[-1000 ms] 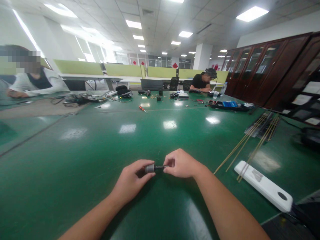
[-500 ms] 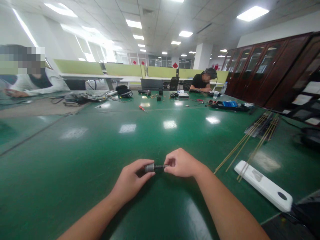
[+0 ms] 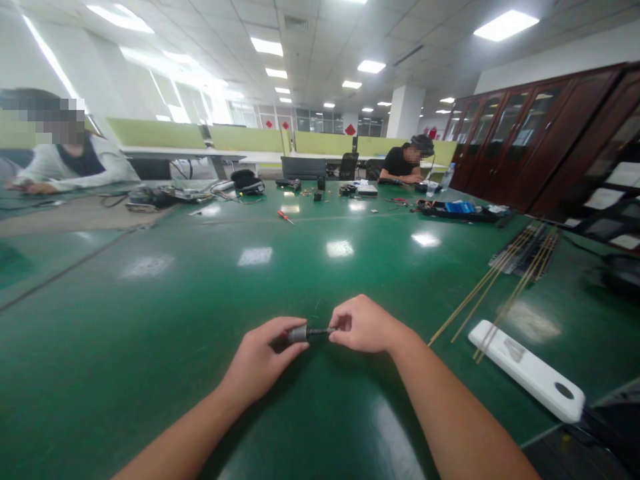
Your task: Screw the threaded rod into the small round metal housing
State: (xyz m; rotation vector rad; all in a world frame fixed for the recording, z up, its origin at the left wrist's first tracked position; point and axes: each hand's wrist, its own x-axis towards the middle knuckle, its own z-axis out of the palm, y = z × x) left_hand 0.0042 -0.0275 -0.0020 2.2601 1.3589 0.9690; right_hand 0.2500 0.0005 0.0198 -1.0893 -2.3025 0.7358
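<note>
Low over the green table [image 3: 300, 280], my left hand [image 3: 263, 350] is closed round a short grey metal cylinder [image 3: 299, 334], thumb and fingers on opposite sides of it. A thin dark rod [image 3: 319, 331] sticks out of the cylinder's right end, its surface looking ridged or twisted like a drill bit. The fingertips of my right hand [image 3: 363, 327] pinch the far end of that rod. My fingers cover the rod's tip and part of the cylinder, so whether the two are joined or separate pieces I cannot tell.
A white oblong device [image 3: 527, 372] and several thin yellowish sticks [image 3: 480, 293] lie to the right. Farther off are an orange screwdriver [image 3: 285, 217], a black pouch [image 3: 247, 182] and an open black case [image 3: 455, 210]. Two people sit at the table's far left and far side.
The rod shows a little longer and thinner between my hands, and my right hand has shifted very slightly right. At the far left, the seated person's hands have moved.
</note>
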